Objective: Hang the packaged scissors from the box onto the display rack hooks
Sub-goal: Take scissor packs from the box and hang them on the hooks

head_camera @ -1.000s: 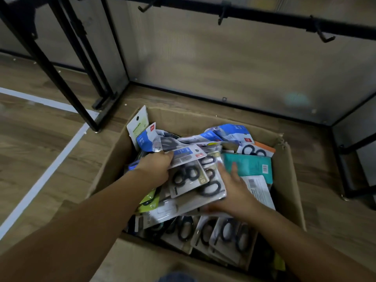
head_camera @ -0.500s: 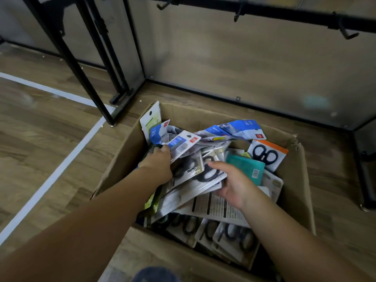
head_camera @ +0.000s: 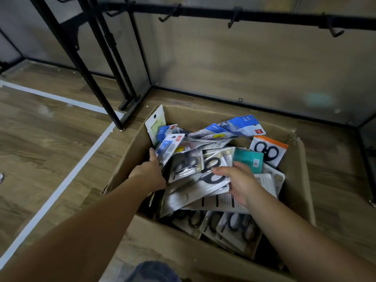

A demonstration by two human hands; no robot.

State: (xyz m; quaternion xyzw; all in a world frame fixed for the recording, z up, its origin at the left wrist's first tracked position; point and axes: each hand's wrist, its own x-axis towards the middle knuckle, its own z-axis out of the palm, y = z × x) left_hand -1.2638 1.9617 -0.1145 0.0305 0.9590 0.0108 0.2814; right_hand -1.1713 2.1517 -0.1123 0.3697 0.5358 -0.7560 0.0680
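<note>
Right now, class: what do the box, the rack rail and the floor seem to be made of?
Box: brown corrugated cardboard, matte, with a torn, frayed corner. Rack rail: probably black-painted metal, thin and rigid, carrying hooks. Floor: wood-look planks with printed grain, slightly glossy; wood or laminate, unclear.

Hands shift among the packs in the box

The left hand (head_camera: pixel 149 171) has slid toward the cardboard box (head_camera: pixel 130 151)'s left wall, gripping blue-topped packs (head_camera: pixel 169 145); the right hand (head_camera: pixel 238 180) has moved up onto the black-handled scissors pack (head_camera: pixel 211 169).

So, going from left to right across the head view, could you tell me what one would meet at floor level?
White floor line → left hand → right hand → orange-topped pack → box's right wall.
</note>
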